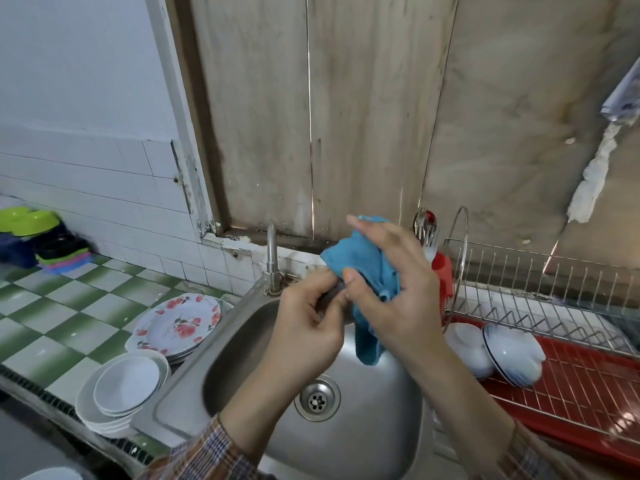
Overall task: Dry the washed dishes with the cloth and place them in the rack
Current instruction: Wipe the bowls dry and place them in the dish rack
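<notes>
Head view: wiping with a cloth above the sink.

Pinching a thin dark item [333, 294], too blurred to name, between thumb and curled fingers of the left hand [308, 320]. Gripping the blue cloth [360, 263] round that item's far end with the right hand [401, 292], thumb pressing into the fabric, fingers lying loosely over it. Holding both above the steel sink [239, 344], just beside the tap [272, 258]. Showing floral plates [176, 322] and stacked white bowls [124, 388] on the checked counter [52, 306] to the left. Showing two bowls [512, 355] lying tilted in the rack [540, 306] to the right, with a spoon and fork [426, 227] standing in its red holder [445, 271].
</notes>
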Available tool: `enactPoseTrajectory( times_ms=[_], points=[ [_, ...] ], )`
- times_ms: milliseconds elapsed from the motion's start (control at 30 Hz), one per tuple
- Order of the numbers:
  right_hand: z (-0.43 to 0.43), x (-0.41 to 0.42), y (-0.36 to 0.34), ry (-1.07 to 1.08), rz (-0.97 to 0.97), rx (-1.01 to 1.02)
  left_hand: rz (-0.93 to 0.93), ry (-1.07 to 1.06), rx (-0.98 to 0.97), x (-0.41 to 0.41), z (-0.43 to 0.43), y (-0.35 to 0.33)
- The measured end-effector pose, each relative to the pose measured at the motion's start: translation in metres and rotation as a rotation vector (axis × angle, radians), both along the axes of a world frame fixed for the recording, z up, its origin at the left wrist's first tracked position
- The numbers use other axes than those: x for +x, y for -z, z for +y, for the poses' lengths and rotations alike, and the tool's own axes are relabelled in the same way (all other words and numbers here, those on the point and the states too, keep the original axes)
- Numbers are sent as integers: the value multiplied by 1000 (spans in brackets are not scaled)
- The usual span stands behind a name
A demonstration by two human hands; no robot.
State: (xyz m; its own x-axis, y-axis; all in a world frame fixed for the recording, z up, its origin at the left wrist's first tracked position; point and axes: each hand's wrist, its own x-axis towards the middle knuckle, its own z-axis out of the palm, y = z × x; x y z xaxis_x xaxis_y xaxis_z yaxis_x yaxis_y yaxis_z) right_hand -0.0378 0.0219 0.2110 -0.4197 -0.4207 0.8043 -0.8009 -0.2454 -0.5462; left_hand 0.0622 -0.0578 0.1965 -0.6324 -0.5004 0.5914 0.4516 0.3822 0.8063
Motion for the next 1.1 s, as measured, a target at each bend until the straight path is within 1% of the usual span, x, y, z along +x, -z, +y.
enactPoseTrajectory(
  times_ms=[33,67,100,167,200,233,267,300,400,433,467,500,533,633,667,700,733,767,833,900,933,967,1000,1100],
  points=[
    [-3,2,0,31,7,-35,25,17,29,1,-2,-1],
    [-5,1,0,36,-63,-83,50,24,36,3,-5,-3],
    [-7,0,-3,14,-217,-125,67,39,40,6,-9,-6],
    [-11,-8,-7,-115,-679,-149,94,83,48,11,-15,-11],
    [-11,-13,-7,-134,-835,-128,101,92,41,13,-18,-12],
    [-11,-15,-6,-129,-879,-109,100,93,36,14,-19,-14],
    [-12,-14,-5,-97,-827,-112,91,94,30,14,-19,-15],
    [-12,-9,-5,-59,-713,-128,77,91,25,13,-20,-15],
    [-14,10,-1,61,-289,-133,36,46,-6,9,-18,-12],
    [-16,14,3,87,-229,-147,34,37,5,10,-18,-11],
    [-18,14,6,88,-250,-175,39,47,32,11,-19,-8],
    [-19,12,10,72,-335,-198,45,70,75,12,-21,-5],
    [-19,9,11,44,-474,-211,54,99,123,13,-24,-3],
    [-20,-2,14,-108,-996,-182,102,169,226,17,-34,-3],
    [-20,-3,15,-149,-1092,-167,102,178,224,17,-35,-4],
    [-20,-1,16,-161,-1117,-174,93,169,195,18,-35,-8],
    [-20,1,18,-147,-1071,-207,76,155,141,17,-34,-10],
    [-19,5,19,-121,-972,-250,53,147,84,16,-32,-12],
    [-17,12,19,-49,-659,-281,25,139,4,15,-29,-14],
    [-15,14,20,32,-383,-276,34,153,2,16,-30,-11],
    [-15,12,21,44,-317,-276,50,174,30,17,-33,-9],
    [-15,10,23,41,-317,-285,68,204,80,18,-37,-8],
    [-16,9,24,15,-387,-299,89,239,145,19,-42,-6],
    [-23,10,26,-142,-802,-328,125,313,311,16,-55,4]
  ],
)
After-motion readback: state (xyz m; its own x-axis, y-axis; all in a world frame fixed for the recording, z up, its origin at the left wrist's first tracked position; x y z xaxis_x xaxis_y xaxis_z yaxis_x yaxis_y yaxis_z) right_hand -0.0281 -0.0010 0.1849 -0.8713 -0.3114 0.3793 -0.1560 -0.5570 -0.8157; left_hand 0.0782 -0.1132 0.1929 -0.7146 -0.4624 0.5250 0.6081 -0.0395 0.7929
